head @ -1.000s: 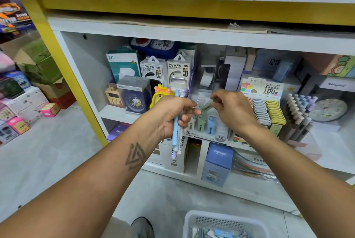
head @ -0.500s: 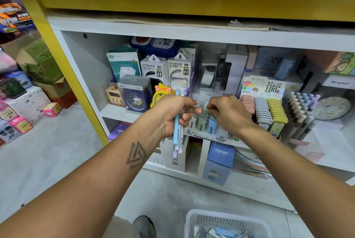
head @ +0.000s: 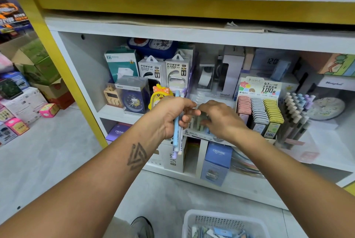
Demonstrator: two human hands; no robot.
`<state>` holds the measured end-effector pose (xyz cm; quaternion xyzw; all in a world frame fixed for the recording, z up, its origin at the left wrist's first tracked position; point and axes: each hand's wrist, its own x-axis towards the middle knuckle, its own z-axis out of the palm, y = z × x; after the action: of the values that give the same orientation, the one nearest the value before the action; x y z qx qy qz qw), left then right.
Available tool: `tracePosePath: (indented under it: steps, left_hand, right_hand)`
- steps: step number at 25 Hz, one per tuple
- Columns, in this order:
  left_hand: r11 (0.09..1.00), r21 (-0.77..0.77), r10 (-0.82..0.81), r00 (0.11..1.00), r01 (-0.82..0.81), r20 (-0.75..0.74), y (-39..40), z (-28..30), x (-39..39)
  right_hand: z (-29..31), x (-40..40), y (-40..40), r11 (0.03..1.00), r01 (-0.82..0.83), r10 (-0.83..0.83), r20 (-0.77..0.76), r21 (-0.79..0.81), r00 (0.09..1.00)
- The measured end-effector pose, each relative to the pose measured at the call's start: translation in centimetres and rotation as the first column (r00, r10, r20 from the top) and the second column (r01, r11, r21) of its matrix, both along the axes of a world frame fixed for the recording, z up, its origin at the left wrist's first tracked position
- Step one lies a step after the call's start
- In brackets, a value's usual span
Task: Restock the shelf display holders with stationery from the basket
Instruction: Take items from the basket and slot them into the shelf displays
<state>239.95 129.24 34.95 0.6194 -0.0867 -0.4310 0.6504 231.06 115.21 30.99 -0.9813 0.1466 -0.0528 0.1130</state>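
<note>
My left hand (head: pixel 170 114) is shut on a small bundle of pastel pens (head: pixel 176 138), blue, purple and white, held upright in front of the middle shelf. Just to its right, my right hand (head: pixel 221 118) reaches down into a clear display holder (head: pixel 193 133) at the shelf's front edge. Its fingertips pinch a pale green pen (head: pixel 198 123) that stands in the holder among other pens. On the floor below sits the white mesh basket (head: pixel 192 217), with more stationery inside, partly cut off by the frame's bottom edge.
A lead-refill display (head: pixel 259 110) and a rack of pastel pens (head: pixel 296 114) stand right of the holder. Clock boxes (head: pixel 134 97), a yellow chick clock (head: pixel 160 93) and power bank boxes (head: pixel 151 72) fill the left. My shoe (head: pixel 143 226) is beside the basket.
My right hand has dropped from beside the left hand down into the holder, taking the green pen with it. The left hand has kept its bundle almost still.
</note>
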Motion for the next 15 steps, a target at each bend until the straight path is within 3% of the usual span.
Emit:
tracePosePath:
  steps: [8, 11, 13, 15]
  left_hand:
    - [0.997, -0.023, -0.078, 0.996, 0.077, -0.041, -1.1, 0.0, -1.4]
    - [0.993, -0.105, -0.063, 0.99, 0.05, -0.125, -2.0, 0.4, -2.0]
    - [0.985, -0.173, -0.048, 0.982, 0.015, -0.185, -2.7, 0.7, -2.5]
    - [0.973, -0.23, -0.026, 0.976, -0.025, -0.216, -3.5, 1.0, -3.1]
  right_hand:
    - [0.7, -1.5, -1.3, 0.999, -0.043, 0.041, 0.064, 0.033, 0.997]
    - [2.4, -1.7, -1.0, 0.963, 0.069, -0.139, 0.259, 0.261, 0.956]
    - [3.7, -2.4, -0.8, 0.79, 0.1, -0.315, 0.26, 0.605, 0.913]
    - [4.6, -4.2, -1.0, 0.54, 0.083, -0.351, 0.135, 0.838, 0.927]
